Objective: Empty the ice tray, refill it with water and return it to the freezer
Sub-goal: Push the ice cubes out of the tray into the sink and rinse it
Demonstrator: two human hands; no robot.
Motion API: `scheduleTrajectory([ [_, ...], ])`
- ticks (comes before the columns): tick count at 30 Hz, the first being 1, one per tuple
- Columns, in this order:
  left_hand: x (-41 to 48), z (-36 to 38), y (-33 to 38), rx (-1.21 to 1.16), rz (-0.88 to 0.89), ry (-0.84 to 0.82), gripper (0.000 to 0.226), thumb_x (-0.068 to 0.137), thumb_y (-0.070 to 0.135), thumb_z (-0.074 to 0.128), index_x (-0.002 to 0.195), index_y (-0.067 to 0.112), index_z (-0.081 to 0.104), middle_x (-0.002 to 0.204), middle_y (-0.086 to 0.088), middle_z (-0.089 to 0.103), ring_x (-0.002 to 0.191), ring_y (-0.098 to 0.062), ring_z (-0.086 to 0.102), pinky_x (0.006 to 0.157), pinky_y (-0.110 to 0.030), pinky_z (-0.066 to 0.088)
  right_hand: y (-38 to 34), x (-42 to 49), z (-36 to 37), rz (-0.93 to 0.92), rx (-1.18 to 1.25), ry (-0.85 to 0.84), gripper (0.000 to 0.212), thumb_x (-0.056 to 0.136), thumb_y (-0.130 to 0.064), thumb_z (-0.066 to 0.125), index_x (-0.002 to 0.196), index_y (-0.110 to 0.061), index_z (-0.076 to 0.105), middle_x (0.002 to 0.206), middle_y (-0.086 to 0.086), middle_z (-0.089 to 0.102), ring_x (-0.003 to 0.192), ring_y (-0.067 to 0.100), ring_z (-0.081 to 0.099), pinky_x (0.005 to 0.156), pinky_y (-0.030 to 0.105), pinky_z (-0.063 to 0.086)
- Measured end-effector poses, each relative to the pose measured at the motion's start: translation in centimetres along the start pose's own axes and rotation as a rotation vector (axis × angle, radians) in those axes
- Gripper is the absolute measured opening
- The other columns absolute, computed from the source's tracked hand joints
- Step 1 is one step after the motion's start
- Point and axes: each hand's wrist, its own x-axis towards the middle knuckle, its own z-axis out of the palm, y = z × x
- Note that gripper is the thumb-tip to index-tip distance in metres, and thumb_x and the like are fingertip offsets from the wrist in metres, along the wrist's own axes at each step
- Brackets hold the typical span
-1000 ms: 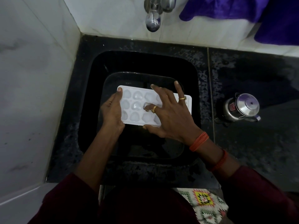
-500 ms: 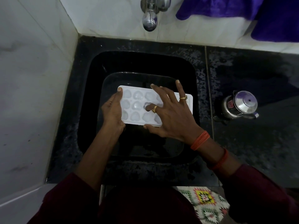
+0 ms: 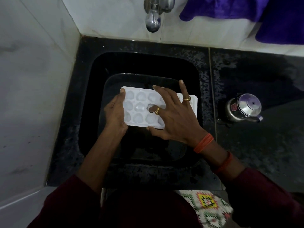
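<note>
Near the left wall of the sink (image 3: 88, 112), gripping the short end of the ice tray (image 3: 139, 104) with the left hand (image 3: 115, 112): thumb laid along the top rim, other fingers hidden beneath. Holding the tray level over the sink, with whitish cubes (image 3: 140, 96) seemingly in the visible cells. Further right, covering the tray with the right hand (image 3: 177, 119): fingers spread and mostly straight, forefinger (image 3: 152, 109) bent down into a middle cell, thumb against the near rim, clasping nothing. Looks like the emptying step, barely begun, with cubes being prised loose. Next probably calls for twisting or tipping the tray so the cubes drop, then moving it under the tap (image 3: 153, 22). Far right, a steel pot (image 3: 243, 109) on the counter (image 3: 263, 145).
</note>
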Motion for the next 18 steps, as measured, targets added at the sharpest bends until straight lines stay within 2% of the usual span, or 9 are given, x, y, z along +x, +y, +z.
scheduleTrajectory([
  [8, -0.15, 0.03, 0.15, -0.010, 0.002, -0.002, 0.026, 0.096, 0.039, 0.069, 0.100, 0.014, 0.073, 0.108, -0.013, 0.077, 0.094, -0.033, 0.076, 0.072, -0.046, 0.065, 0.15, -0.05, -0.28, 0.007, -0.023, -0.026, 0.063, 0.082, -0.076, 0.051, 0.121, -0.030, 0.067, 0.158, 0.014, 0.037, 0.142, 0.033, 0.040, 0.121, 0.065, -0.001],
  [13, -0.32, 0.03, -0.02, -0.007, 0.005, -0.003, 0.028, 0.095, 0.039, 0.069, 0.104, 0.012, 0.073, 0.109, -0.013, 0.077, 0.097, -0.034, 0.075, 0.080, -0.051, 0.063, 0.08, -0.20, -0.28, 0.006, -0.039, -0.050, 0.063, 0.082, -0.077, 0.050, 0.122, -0.032, 0.066, 0.159, 0.015, 0.035, 0.143, 0.033, 0.039, 0.121, 0.065, -0.002],
  [18, -0.23, -0.09, -0.16, 0.000, 0.017, -0.004, 0.030, 0.095, 0.039, 0.069, 0.105, 0.012, 0.074, 0.107, -0.013, 0.077, 0.095, -0.034, 0.076, 0.078, -0.050, 0.064, 0.16, -0.37, -0.49, 0.025, -0.068, -0.048, 0.066, 0.082, -0.080, 0.047, 0.120, -0.031, 0.068, 0.158, 0.014, 0.038, 0.142, 0.032, 0.040, 0.121, 0.062, -0.007],
])
